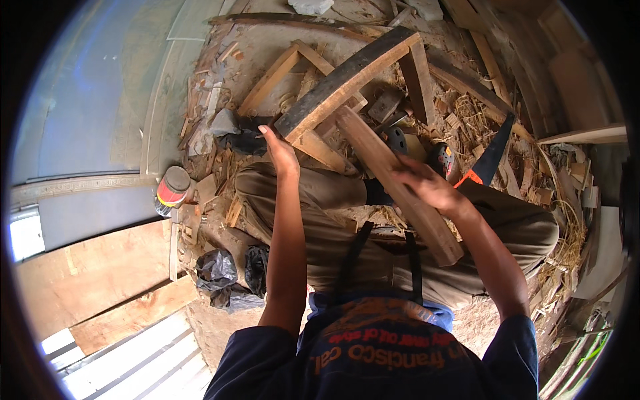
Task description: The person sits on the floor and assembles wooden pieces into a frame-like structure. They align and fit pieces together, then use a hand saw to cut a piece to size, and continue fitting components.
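Observation:
A wooden frame with a dark-topped beam (353, 83) slants across the space in front of me, its legs reaching down toward the floor. My left hand (283, 152) is at the beam's near left end, thumb on the edge and the other fingers mostly hidden. In my right hand (430, 188) is a thick brown wooden bar (373, 143), gripped around its middle. The bar's far end meets the frame under the beam, though the exact contact is hidden. Its near end hangs over my folded legs (507, 227).
Wood scraps and shavings (460, 123) litter the floor. A black blade-shaped tool with an orange part (495, 150) lies right of my knee. At the left are a can (175, 187) and black plastic bags (223, 270). Planks (133, 313) and grey panels (100, 100) stand beyond.

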Available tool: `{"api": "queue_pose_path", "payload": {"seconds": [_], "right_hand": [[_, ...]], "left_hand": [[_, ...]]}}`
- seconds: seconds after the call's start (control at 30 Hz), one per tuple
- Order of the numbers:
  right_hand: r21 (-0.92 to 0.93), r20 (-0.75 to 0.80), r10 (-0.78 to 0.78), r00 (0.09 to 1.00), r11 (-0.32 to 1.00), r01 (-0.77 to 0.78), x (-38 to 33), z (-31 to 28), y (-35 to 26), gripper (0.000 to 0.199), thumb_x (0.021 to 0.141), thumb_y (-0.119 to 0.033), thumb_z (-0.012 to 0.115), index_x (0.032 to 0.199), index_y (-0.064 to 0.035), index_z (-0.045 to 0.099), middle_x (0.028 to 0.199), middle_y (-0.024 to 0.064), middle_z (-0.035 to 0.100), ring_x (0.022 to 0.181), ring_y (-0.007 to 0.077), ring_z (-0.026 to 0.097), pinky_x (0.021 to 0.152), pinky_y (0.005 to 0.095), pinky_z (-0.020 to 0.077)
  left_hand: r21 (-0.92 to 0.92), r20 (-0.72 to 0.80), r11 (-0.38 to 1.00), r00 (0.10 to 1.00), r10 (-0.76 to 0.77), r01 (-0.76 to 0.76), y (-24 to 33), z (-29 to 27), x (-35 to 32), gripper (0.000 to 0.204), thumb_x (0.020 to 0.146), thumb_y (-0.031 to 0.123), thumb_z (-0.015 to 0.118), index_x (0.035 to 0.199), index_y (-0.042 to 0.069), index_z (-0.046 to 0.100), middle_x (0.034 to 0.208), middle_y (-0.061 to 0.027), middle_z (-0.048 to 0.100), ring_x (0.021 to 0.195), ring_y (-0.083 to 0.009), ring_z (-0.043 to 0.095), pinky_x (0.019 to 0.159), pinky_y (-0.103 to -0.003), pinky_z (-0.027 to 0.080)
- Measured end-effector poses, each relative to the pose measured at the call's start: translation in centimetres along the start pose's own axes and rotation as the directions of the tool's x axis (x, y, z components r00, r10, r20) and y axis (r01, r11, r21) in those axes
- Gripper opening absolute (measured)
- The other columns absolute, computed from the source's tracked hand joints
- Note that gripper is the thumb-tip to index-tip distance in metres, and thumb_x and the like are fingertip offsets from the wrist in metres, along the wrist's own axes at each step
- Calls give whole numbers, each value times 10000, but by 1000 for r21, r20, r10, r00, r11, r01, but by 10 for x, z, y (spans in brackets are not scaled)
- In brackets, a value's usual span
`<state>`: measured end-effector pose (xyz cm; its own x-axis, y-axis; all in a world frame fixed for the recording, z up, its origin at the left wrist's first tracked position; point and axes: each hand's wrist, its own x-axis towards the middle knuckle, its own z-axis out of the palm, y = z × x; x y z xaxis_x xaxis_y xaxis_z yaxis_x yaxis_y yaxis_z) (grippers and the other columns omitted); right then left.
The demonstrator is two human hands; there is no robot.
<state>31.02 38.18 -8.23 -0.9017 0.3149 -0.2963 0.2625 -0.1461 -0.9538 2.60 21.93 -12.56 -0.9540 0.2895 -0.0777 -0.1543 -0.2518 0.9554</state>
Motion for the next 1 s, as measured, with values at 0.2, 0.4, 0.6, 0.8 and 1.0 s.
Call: {"api": "queue_pose_path", "payload": {"seconds": [0.2,0.4,0.6,0.8,1.0], "right_hand": [[-391,37,104,994,917,-81,-6,42,-52,743,962,-399,649,1545,-55,343,1341,262,593,1253,304,580,1074,367,430],[-343,66,94,993,937,-66,-4,52,-55,791,962,-493,593,1572,-93,286,1392,281,549,1317,411,520,1124,432,403],[-339,73,84,994,939,-54,-13,46,-45,803,962,-505,601,1559,-59,301,1411,277,533,1335,404,504,1138,429,391],[-292,85,26,996,957,0,-15,50,-39,812,961,-501,609,1544,-22,309,1425,273,520,1347,397,491,1144,427,388],[-366,75,47,996,931,-17,-18,48,-39,844,954,-457,655,1571,-37,261,1422,270,536,1318,364,542,1101,407,414]], "left_hand": [[-24,184,998,982,-47,52,-41,-44,-9,961,921,716,531,1545,36,266,1585,-138,296,1463,-274,300,1206,-448,221],[24,416,1000,910,-1,-9,-54,-75,0,1039,792,767,654,1488,58,351,1489,-116,418,1386,-289,408,1147,-485,315],[-87,275,939,914,-299,334,3,-22,-11,1059,830,884,402,1458,32,431,1469,-100,469,1347,-284,449,1133,-480,328],[-126,169,952,952,-255,278,-21,-21,-6,963,917,823,329,1417,14,479,1448,-94,494,1309,-257,484,1102,-408,373],[-235,174,949,969,-173,212,-34,-11,-5,958,932,808,319,1384,-18,493,1413,-113,519,1259,-252,530,1071,-386,417]]}}
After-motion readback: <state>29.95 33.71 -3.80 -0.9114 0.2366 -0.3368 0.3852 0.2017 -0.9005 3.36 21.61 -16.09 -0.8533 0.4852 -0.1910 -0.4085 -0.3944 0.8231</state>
